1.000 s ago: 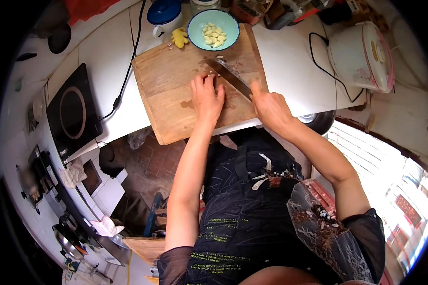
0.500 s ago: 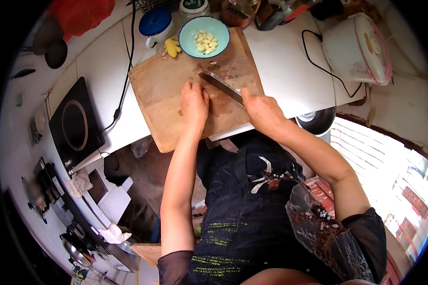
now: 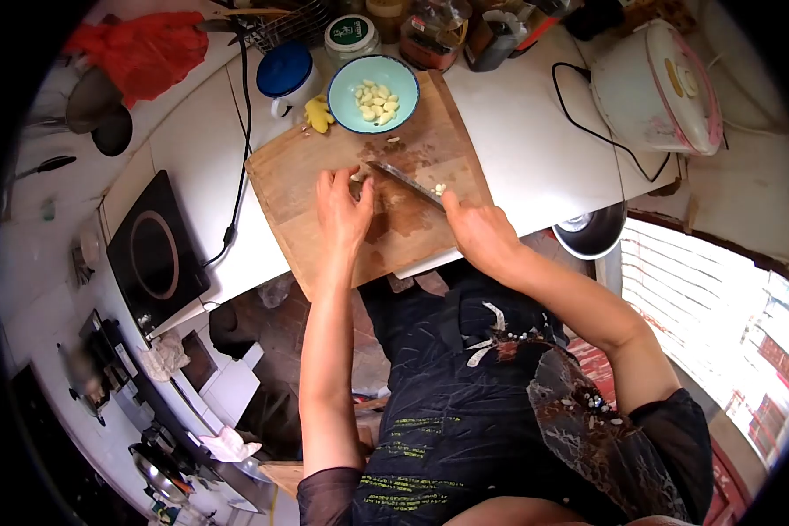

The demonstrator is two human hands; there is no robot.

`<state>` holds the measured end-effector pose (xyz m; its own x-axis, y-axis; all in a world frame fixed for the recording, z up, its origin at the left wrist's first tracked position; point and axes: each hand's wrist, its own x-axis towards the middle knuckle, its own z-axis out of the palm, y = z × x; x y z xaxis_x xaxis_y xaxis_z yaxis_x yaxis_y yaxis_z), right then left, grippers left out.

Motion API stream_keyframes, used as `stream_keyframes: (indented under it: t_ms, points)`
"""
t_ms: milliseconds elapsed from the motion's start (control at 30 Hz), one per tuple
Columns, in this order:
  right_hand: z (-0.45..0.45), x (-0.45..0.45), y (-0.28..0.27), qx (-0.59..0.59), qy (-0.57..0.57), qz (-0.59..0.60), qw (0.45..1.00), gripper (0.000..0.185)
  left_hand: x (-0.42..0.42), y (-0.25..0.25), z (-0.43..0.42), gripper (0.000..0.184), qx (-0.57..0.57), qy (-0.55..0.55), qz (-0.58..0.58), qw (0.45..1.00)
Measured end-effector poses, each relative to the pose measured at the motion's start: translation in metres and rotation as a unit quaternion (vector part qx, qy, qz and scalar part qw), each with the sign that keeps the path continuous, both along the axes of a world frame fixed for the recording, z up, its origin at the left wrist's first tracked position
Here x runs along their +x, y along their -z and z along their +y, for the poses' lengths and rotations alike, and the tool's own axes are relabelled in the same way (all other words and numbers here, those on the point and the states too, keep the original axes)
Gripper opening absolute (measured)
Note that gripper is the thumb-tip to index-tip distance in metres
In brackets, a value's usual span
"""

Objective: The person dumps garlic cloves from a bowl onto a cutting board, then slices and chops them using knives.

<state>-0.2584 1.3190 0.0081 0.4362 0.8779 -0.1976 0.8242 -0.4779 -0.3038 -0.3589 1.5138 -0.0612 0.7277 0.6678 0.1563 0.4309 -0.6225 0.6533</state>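
Note:
A wooden cutting board (image 3: 289,210) lies in front of me. My right hand (image 3: 484,237) is wrapped round the handle of a kitchen knife (image 3: 405,182), whose blade points up and left over the board. To its left, my left hand (image 3: 343,209) curls with thumb and forefinger around a small pale piece, seemingly a garlic clove (image 3: 357,178), partly hidden by the fingers. Some small garlic bits (image 3: 439,188) sit by the blade near the handle. At the board's far end stands a light green bowl (image 3: 340,103) with several peeled cloves (image 3: 377,101) in it.
Beside the bowl lies yellow ginger (image 3: 319,114), near a blue-lidded mug (image 3: 284,72). Jars (image 3: 352,39) line the back. An induction cooker (image 3: 156,254) is on the left with a black cable (image 3: 239,175). A rice cooker (image 3: 644,92) stands right, above a metal bowl (image 3: 591,232).
My left hand has shifted slightly left, away from the blade, and its thumb and fingers have spread wider. Garlic bits near the knife handle now show more plainly. The view has tilted a little.

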Motion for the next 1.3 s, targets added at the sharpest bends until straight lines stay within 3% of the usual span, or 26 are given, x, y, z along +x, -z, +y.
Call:
stream_keyframes:
  t_ms: [67,200,267,300,333,400,467,567,933,1000,1067,1100,1167,1200,1300]
  points:
    - [0.003,0.000,-0.006,-0.011,-0.011,-0.006,1.000,0.020,0.010,-0.013,-0.002,0.013,-0.031,-0.031,-0.100,0.994]
    - [0.012,-0.001,-0.006,-0.017,-0.041,-0.024,0.999,0.015,0.044,-0.050,0.004,0.010,-0.006,0.028,-0.133,0.991]
    - [0.015,0.009,-0.008,-0.011,-0.059,-0.039,0.997,0.017,0.063,-0.042,0.014,0.010,0.014,0.181,-0.077,0.980]
    - [0.016,0.013,-0.009,-0.005,-0.077,-0.049,0.996,0.020,0.069,-0.042,0.014,0.015,0.043,0.221,0.014,0.974]
    - [0.015,0.015,-0.009,-0.005,-0.081,-0.054,0.995,0.020,0.075,-0.039,0.012,0.015,0.045,0.217,0.010,0.975]
    - [0.015,0.020,-0.003,0.013,-0.105,-0.070,0.992,0.020,0.086,-0.034,0.009,0.015,0.184,0.301,0.178,0.919]
    - [0.012,0.016,-0.001,0.015,-0.115,-0.075,0.990,0.020,0.090,-0.033,0.002,0.015,0.210,0.298,0.152,0.918]
    - [0.011,0.011,0.001,0.016,-0.115,-0.114,0.987,0.015,0.094,-0.035,-0.007,0.014,0.294,0.352,0.273,0.846]
    - [-0.026,0.055,-0.008,-0.013,-0.217,-0.009,0.976,0.024,0.089,-0.010,0.002,0.018,0.247,0.342,0.235,0.876]
    - [-0.023,0.073,-0.005,-0.117,-0.262,0.018,0.958,0.018,0.083,-0.017,0.010,0.018,0.235,0.342,0.221,0.883]
    - [-0.018,0.089,0.002,-0.091,-0.269,0.015,0.959,0.014,0.069,-0.040,0.016,0.012,0.134,0.294,0.100,0.941]
    - [-0.012,0.092,-0.002,-0.075,-0.258,0.023,0.963,0.016,0.060,-0.048,0.017,0.012,0.133,0.293,0.102,0.941]
    - [0.000,0.101,-0.006,-0.058,-0.250,0.033,0.966,0.019,0.040,-0.058,0.014,0.012,0.041,0.159,-0.026,0.986]
    - [0.006,0.106,-0.004,-0.044,-0.238,0.028,0.970,0.019,0.030,-0.056,0.010,0.012,0.041,0.157,-0.024,0.987]
    - [0.025,0.114,-0.006,-0.045,-0.213,0.016,0.976,0.020,0.006,-0.023,-0.009,0.013,-0.058,-0.022,-0.040,0.997]
